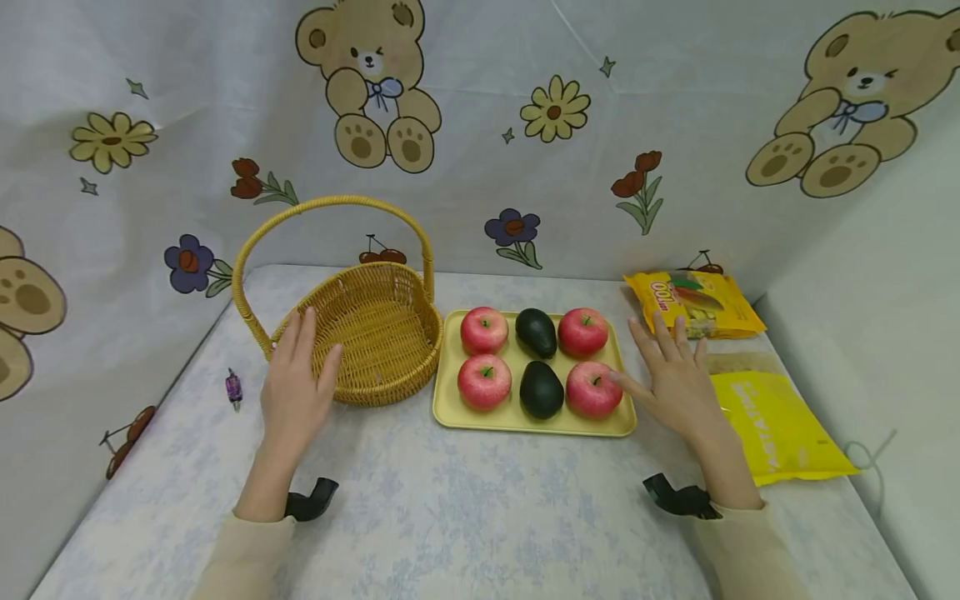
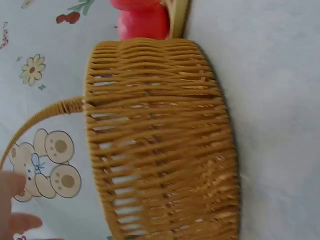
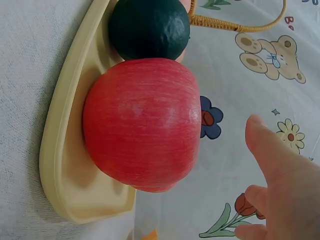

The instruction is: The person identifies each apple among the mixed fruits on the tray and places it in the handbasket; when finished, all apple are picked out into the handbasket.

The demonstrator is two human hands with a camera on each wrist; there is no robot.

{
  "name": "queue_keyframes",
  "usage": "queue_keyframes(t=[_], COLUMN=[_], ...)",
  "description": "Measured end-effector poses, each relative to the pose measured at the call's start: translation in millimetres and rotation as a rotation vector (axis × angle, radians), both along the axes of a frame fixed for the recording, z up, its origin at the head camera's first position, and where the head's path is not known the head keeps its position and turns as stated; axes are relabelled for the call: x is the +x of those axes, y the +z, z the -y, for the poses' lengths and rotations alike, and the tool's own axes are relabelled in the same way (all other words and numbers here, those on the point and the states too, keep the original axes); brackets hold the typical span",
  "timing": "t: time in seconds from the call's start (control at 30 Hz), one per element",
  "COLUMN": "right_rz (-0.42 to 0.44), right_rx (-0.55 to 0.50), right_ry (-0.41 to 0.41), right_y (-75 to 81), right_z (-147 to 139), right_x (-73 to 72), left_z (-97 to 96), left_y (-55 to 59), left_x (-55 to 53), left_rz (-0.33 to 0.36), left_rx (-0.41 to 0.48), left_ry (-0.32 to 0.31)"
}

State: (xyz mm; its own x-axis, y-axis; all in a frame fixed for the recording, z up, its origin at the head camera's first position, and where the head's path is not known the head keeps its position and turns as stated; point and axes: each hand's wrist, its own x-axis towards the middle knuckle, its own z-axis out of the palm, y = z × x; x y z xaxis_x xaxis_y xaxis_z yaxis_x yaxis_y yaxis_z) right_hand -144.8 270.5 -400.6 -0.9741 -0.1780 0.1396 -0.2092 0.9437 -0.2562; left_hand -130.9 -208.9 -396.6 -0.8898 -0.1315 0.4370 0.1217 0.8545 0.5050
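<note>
My left hand (image 1: 296, 387) is held with straight fingers over the near left side of a wicker basket (image 1: 378, 392), holding nothing. The basket has a tall arched handle (image 1: 330, 202) and fills most of the left wrist view. My right hand (image 1: 678, 387) hovers with fingers spread at the right end of a pale yellow tray (image 1: 480, 422), its thumb overlapping the front right apple (image 1: 588, 396) in the head view. In the right wrist view a gap shows between the thumb and that apple (image 3: 142, 122). Red apples and two dark green avocados (image 1: 542, 390) lie in the tray.
An orange-yellow snack bag (image 1: 701, 304) lies at the back right, with a bright yellow packet (image 1: 780, 425) in front of it. On the left lies a small purple wrapped piece (image 1: 234, 387). A printed bear cloth (image 1: 465, 100) hangs behind the table.
</note>
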Motion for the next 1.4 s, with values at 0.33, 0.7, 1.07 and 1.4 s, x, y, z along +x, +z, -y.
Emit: queue_keyframes(t=[0.33, 0.7, 1.07, 1.4], right_rz=[-0.043, -0.064, 0.021, 0.039], right_rx=[-0.059, -0.182, -0.362, -0.568], right_ry=[0.021, 0.036, 0.018, 0.009], right_y=[-1.5, -10.6, -21.3, -29.6], right_z=[-1, 0, 4, 9], right_x=[2.7, -1.1, -4.4, 2.6], left_z=[28.3, 50.7, 54.9, 57.4], left_y=[-4.5, 13.7, 5.9, 2.1], left_x=[-7.5, -32.4, -37.9, -41.6], left_rz=[-0.234, 0.036, 0.005, 0.002], left_rx=[0.388, 0.611, 0.667, 0.688], left_ry=[0.373, 0.438, 0.426, 0.406])
